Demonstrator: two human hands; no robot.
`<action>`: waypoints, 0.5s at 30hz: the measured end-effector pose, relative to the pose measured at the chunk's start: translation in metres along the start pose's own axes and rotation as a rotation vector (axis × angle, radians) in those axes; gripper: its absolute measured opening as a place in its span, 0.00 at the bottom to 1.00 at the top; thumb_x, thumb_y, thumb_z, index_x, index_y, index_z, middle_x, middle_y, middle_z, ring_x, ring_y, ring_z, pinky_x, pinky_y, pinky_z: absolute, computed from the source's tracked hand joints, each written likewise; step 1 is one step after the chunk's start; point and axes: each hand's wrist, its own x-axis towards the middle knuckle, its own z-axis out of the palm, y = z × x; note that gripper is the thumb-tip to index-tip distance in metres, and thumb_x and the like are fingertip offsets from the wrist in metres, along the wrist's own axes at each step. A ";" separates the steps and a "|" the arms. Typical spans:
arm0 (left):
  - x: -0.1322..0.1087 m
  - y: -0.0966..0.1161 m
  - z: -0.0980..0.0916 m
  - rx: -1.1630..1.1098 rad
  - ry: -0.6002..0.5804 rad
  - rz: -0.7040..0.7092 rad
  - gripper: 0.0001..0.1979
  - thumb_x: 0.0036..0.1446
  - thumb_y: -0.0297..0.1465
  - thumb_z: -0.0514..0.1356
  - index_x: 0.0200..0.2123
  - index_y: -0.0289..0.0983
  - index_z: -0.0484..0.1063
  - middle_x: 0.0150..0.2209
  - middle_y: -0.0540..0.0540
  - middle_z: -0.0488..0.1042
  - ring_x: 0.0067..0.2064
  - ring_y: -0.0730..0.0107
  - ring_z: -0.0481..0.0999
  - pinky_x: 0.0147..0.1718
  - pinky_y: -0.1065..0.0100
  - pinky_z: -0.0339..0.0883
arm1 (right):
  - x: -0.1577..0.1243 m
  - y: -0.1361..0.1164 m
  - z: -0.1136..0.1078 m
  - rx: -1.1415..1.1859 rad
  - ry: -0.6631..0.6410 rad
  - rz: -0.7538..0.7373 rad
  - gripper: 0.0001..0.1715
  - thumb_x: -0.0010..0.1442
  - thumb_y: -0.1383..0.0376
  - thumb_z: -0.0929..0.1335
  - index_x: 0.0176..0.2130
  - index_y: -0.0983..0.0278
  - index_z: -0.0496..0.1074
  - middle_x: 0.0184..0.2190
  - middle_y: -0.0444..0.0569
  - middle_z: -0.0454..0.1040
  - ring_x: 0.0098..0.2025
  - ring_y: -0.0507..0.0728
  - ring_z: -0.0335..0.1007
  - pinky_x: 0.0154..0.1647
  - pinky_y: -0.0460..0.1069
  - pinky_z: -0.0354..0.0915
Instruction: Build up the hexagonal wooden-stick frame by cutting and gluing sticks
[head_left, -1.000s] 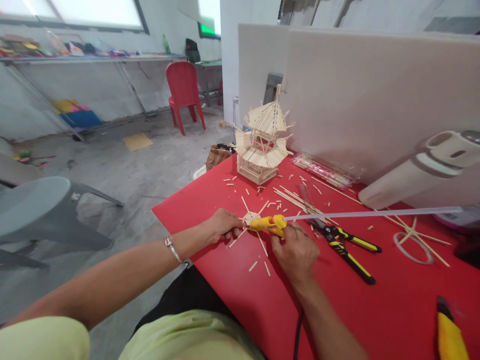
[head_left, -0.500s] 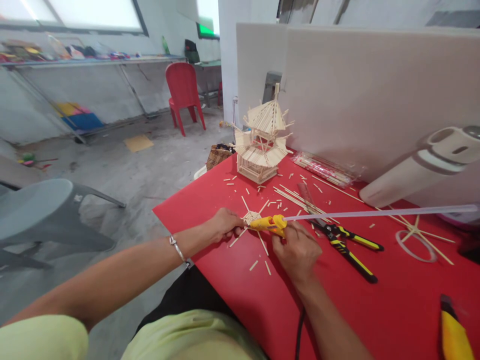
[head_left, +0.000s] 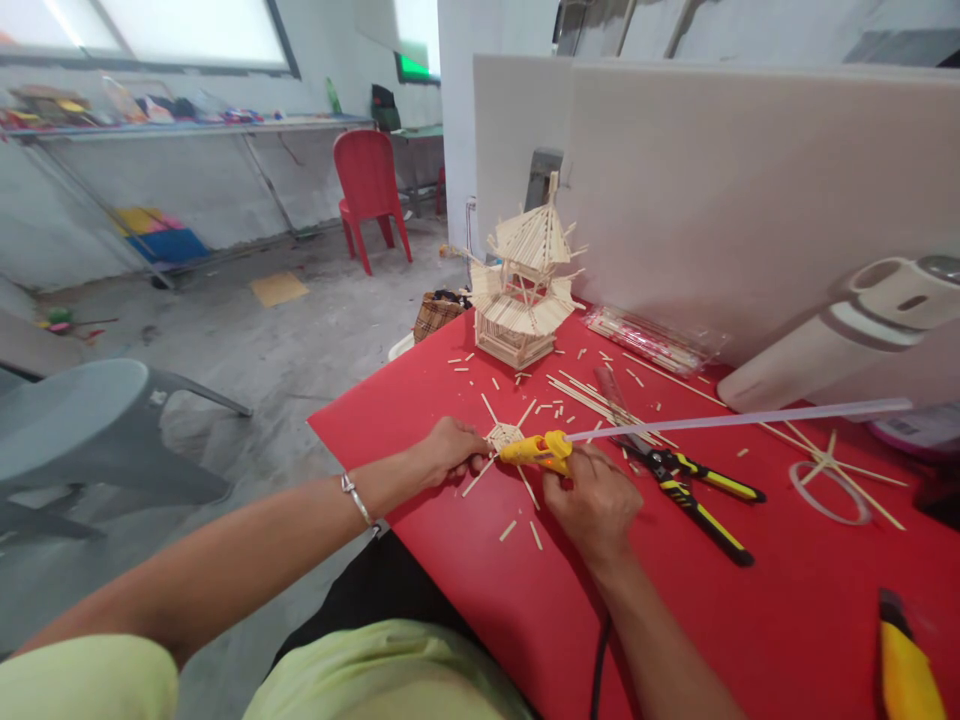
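Observation:
My right hand [head_left: 594, 503] is wrapped round a yellow glue gun [head_left: 537, 451] with a long clear glue stick [head_left: 739, 419] running out to the right. The gun's nozzle points left at a small star of thin wooden sticks [head_left: 504, 438] lying on the red table [head_left: 480, 580]. My left hand [head_left: 450, 450] is closed and pinches that stick star at its left side, holding it down on the table.
A stick-built pagoda model [head_left: 525, 285] stands at the table's far edge. Yellow-handled cutters [head_left: 694, 495], loose sticks, a packet of sticks [head_left: 649, 340], a ring with crossed sticks [head_left: 829, 480] and a white cylinder [head_left: 832, 340] lie to the right. A grey chair [head_left: 97, 420] stands left.

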 end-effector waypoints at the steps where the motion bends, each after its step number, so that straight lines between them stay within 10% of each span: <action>1: 0.000 0.000 0.000 0.000 -0.003 -0.001 0.14 0.51 0.33 0.66 0.19 0.33 0.69 0.14 0.53 0.67 0.11 0.83 0.55 0.12 0.73 0.46 | 0.000 0.000 -0.001 -0.003 0.000 0.001 0.09 0.56 0.66 0.66 0.37 0.66 0.74 0.34 0.52 0.80 0.33 0.57 0.75 0.36 0.49 0.64; 15: 0.003 -0.004 -0.002 -0.008 -0.023 0.014 0.13 0.52 0.31 0.64 0.19 0.33 0.69 0.13 0.53 0.67 0.10 0.82 0.56 0.12 0.73 0.47 | -0.007 0.004 0.004 -0.054 -0.014 0.043 0.10 0.58 0.64 0.67 0.38 0.66 0.75 0.36 0.54 0.79 0.36 0.57 0.75 0.37 0.49 0.65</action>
